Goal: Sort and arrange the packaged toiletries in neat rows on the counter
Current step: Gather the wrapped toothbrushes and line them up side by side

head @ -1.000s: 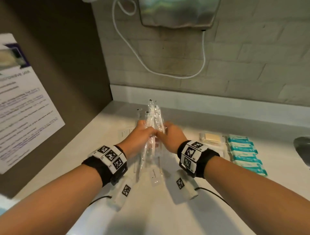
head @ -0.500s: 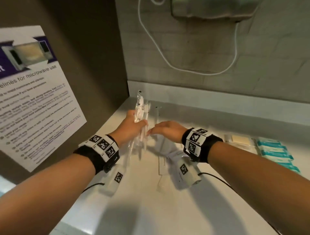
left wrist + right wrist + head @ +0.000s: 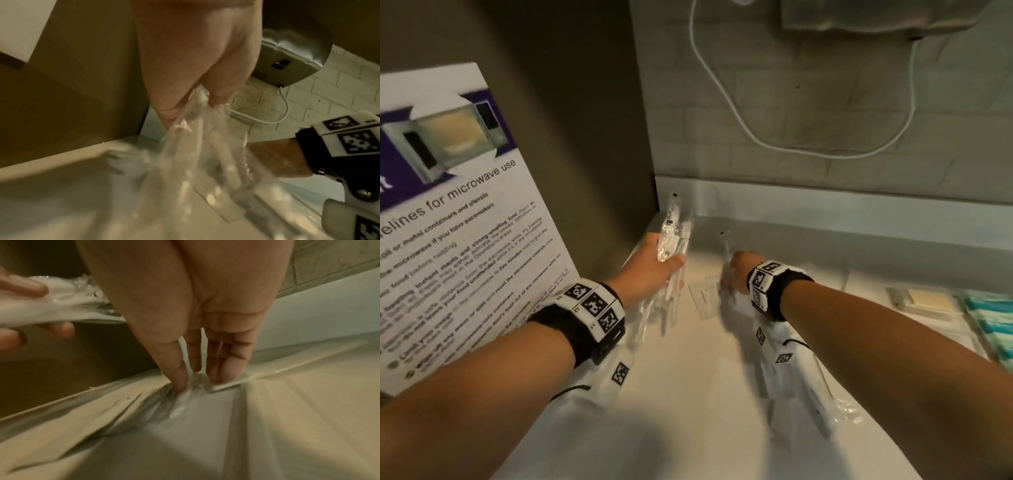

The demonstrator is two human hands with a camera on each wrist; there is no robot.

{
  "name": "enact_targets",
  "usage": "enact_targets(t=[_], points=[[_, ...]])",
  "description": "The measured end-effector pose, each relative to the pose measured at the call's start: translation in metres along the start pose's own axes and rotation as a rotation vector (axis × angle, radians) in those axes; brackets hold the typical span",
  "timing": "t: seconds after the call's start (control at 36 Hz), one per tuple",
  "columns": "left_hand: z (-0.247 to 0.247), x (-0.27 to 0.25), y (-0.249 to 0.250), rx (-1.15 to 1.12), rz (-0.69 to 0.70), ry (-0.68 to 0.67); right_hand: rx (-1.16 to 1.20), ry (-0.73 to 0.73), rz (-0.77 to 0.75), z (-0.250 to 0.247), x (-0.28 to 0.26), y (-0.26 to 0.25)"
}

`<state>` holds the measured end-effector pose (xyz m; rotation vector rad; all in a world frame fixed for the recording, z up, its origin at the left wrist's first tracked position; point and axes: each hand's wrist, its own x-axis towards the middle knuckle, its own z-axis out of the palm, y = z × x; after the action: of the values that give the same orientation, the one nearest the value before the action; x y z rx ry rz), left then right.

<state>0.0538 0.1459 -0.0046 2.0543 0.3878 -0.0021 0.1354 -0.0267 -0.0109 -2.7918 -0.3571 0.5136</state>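
My left hand point(image 3: 671, 270) grips a bundle of clear-wrapped toothbrushes point(image 3: 675, 233) upright above the white counter point(image 3: 688, 394), close to the left wall. In the left wrist view the bundle point(image 3: 195, 146) fans out blurred below the left hand point(image 3: 191, 110). To its right, my right hand point(image 3: 729, 274) pinches a single wrapped toothbrush point(image 3: 726, 245) low at the counter. The right wrist view shows the right hand point(image 3: 195, 382) with thumb and fingers closed on that clear wrapper point(image 3: 183, 400), which touches the counter.
A flat white packet point(image 3: 703, 298) lies between my hands. More clear packets point(image 3: 808, 394) lie under my right forearm. A wrapped soap bar point(image 3: 928, 303) and teal packets point(image 3: 993, 329) sit at the far right. A microwave poster point(image 3: 448, 222) leans on the left wall.
Both hands held the bundle together a second ago. My right hand has come away to the right and down with one toothbrush, and the left has carried the bundle leftward.
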Motion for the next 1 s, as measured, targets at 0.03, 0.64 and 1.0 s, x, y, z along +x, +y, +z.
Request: enact_targets(t=[0.03, 0.64, 1.0], points=[[0.0, 0.003, -0.002, 0.012, -0.003, -0.008, -0.006, 0.003, 0.011, 0.001, 0.003, -0.001], [0.039, 0.012, 0.013, -0.174, 0.025, 0.013, 0.413, -0.049, -0.188, -0.005, -0.045, 0.01], [0.017, 0.004, -0.012, -0.222, 0.027, 0.072, 0.168, -0.25, -0.296, -0.011, -0.045, -0.002]])
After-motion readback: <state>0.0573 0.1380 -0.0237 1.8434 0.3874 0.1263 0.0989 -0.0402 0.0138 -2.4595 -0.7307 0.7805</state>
